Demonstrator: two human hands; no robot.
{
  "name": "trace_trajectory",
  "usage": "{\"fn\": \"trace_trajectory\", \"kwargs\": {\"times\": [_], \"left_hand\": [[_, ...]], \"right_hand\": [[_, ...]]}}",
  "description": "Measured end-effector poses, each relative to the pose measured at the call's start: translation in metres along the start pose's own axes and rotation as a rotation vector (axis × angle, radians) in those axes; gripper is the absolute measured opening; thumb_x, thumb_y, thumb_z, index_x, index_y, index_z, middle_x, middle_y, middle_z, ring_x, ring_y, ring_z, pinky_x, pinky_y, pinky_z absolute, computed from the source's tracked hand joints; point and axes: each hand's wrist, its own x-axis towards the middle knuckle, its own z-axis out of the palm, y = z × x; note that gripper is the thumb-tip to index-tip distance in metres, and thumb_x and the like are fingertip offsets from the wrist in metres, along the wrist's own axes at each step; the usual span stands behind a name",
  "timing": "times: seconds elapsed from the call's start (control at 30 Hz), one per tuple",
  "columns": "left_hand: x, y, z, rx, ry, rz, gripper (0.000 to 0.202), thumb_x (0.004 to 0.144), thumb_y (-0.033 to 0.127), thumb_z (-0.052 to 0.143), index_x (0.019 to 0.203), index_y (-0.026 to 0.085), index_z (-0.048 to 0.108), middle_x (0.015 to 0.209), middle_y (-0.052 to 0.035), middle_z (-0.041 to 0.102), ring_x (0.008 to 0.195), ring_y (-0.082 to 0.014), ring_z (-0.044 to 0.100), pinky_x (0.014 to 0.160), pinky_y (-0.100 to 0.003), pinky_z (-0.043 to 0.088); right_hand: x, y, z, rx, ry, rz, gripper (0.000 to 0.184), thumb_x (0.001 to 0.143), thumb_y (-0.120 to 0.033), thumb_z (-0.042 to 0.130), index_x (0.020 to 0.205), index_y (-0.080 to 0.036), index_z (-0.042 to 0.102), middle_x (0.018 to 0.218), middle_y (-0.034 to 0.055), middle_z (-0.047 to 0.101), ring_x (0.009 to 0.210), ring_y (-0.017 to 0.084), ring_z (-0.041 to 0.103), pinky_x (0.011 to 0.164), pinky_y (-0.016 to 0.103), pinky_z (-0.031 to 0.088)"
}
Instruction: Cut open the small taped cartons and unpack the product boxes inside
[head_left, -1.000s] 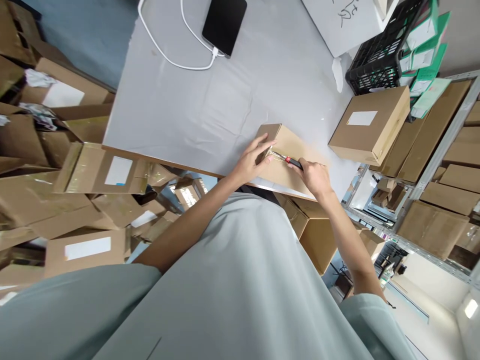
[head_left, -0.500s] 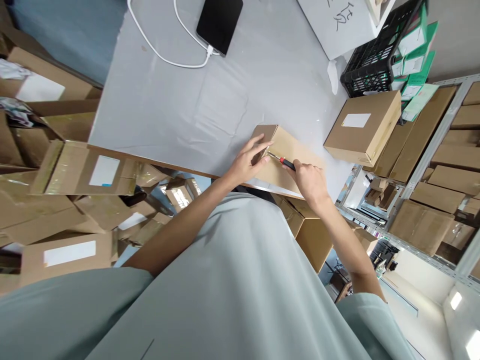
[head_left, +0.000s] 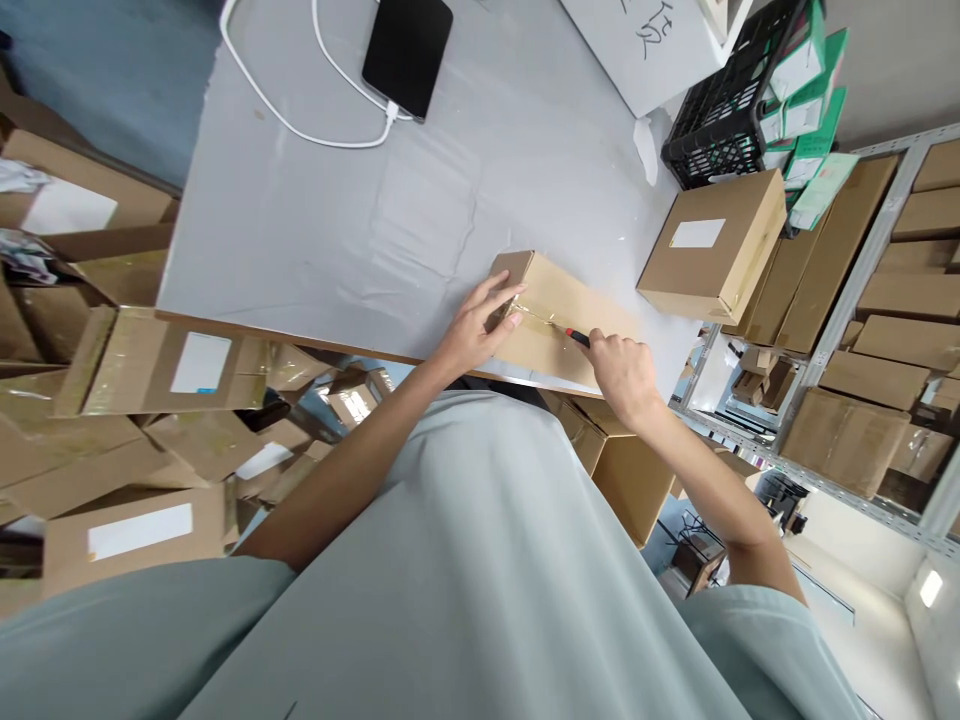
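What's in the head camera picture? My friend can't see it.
A person's right hand holds a slim tool against a taped cardboard box; the left hand touches its end. A black device and white cable lie on the grey table.

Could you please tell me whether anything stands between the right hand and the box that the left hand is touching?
Only the tool held in the right hand, its tip at the box; nothing else visible stands between them.
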Motion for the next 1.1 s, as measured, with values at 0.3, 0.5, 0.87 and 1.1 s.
{"fn": "trace_trajectory", "kwargs": {"times": [0.3, 0.5, 0.87, 1.1], "left_hand": [[0.002, 0.000, -0.004, 0.027, 0.017, 0.009, 0.059, 0.111, 0.060, 0.054, 0.162, 0.031, 0.062, 0.175, -0.0113, 0.052, 0.162, -0.0333, 0.050, 0.138, -0.054, 0.038], [0.003, 0.006, -0.007, 0.064, 0.035, -0.023, 0.066, 0.108, 0.074, 0.054, 0.157, 0.032, 0.065, 0.171, -0.0085, 0.058, 0.159, -0.0332, 0.054, 0.139, -0.056, 0.039], [-0.001, 0.009, -0.018, 0.148, 0.102, -0.100, 0.072, 0.102, 0.085, 0.055, 0.159, 0.041, 0.063, 0.165, -0.0028, 0.065, 0.154, -0.0322, 0.060, 0.134, -0.062, 0.046], [-0.001, 0.001, -0.062, 0.128, 0.253, -0.284, 0.097, 0.083, 0.096, 0.071, 0.150, 0.027, 0.071, 0.159, -0.0073, 0.070, 0.148, -0.0358, 0.064, 0.133, -0.065, 0.045]], "right_hand": [[-0.021, 0.060, 0.049, -0.048, -0.128, 0.117, 0.036, 0.120, -0.034, 0.043, 0.123, -0.010, 0.070, 0.102, 0.0252, 0.083, 0.094, 0.031, 0.084, 0.076, 0.033, 0.054], [-0.033, 0.104, 0.075, -0.064, -0.193, 0.169, 0.041, 0.121, -0.041, 0.042, 0.128, -0.011, 0.069, 0.111, 0.0244, 0.083, 0.103, 0.031, 0.084, 0.075, 0.031, 0.051], [-0.044, 0.172, 0.146, 0.155, -0.108, 0.304, 0.041, 0.118, -0.046, 0.053, 0.121, -0.011, 0.075, 0.110, 0.0265, 0.084, 0.105, 0.035, 0.084, 0.080, 0.034, 0.051], [0.004, 0.127, 0.248, 1.582, 0.118, 0.390, 0.060, 0.101, -0.077, 0.066, 0.096, -0.018, 0.073, 0.093, 0.0112, 0.085, 0.059, 0.016, 0.069, 0.066, 0.028, 0.053]]}}
